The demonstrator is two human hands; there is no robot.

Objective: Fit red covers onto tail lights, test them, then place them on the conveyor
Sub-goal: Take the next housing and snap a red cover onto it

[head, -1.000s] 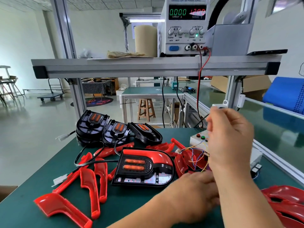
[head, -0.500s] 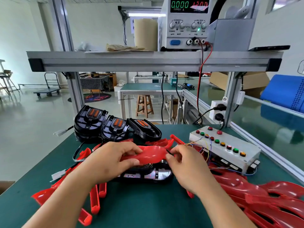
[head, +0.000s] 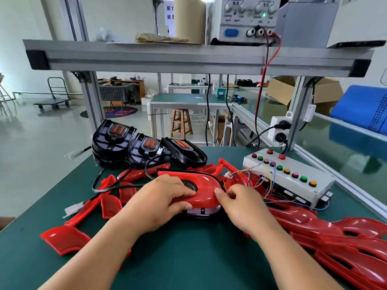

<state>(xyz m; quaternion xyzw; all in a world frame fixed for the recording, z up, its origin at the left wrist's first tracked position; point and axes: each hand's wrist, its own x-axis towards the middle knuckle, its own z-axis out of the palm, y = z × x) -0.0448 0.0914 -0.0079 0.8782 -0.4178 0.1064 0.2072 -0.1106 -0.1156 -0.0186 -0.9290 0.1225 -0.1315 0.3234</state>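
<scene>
A black tail light (head: 202, 211) lies in the middle of the green bench, with a large red cover (head: 204, 188) laid over its top. My left hand (head: 161, 203) grips the cover's left side, fingers on top and thumb under its front edge. My right hand (head: 240, 203) pinches the cover's right end. Three bare black tail lights (head: 146, 146) stand in a row behind. Loose red covers (head: 345, 245) are piled at the right, and smaller red pieces (head: 62, 240) lie at the left.
A white test box (head: 293, 181) with coloured buttons and thin wires sits at the right. A green conveyor belt (head: 326, 151) runs behind an aluminium rail on the far right. An overhead shelf (head: 167, 59) carries a power supply (head: 245, 17). A white connector (head: 73, 209) lies on the bench.
One second ago my right hand was raised at the test box. Both hands then lifted a red cover and have now lowered it onto the tail light.
</scene>
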